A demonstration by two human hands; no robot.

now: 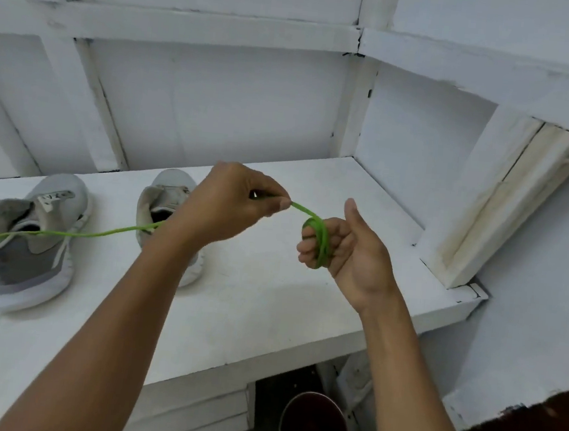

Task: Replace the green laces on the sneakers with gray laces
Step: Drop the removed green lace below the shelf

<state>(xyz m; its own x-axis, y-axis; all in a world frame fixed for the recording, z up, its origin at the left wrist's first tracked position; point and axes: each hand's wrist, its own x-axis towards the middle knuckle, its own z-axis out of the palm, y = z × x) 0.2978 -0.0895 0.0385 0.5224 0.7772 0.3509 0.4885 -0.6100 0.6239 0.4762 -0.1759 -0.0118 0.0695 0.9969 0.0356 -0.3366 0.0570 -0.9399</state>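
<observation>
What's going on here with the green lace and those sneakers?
A person is coiling up a green lace. The left hand pinches it taut, and the right hand has several turns wound around its curled fingers. The loose end trails off to the left, over the two sneakers standing on the white shelf. No gray lace is in view, so the relacing looks not yet begun.

Left hand [232, 204] pinches green lace [322, 241] coiled round right hand's [354, 252] fingers [308, 250].
</observation>
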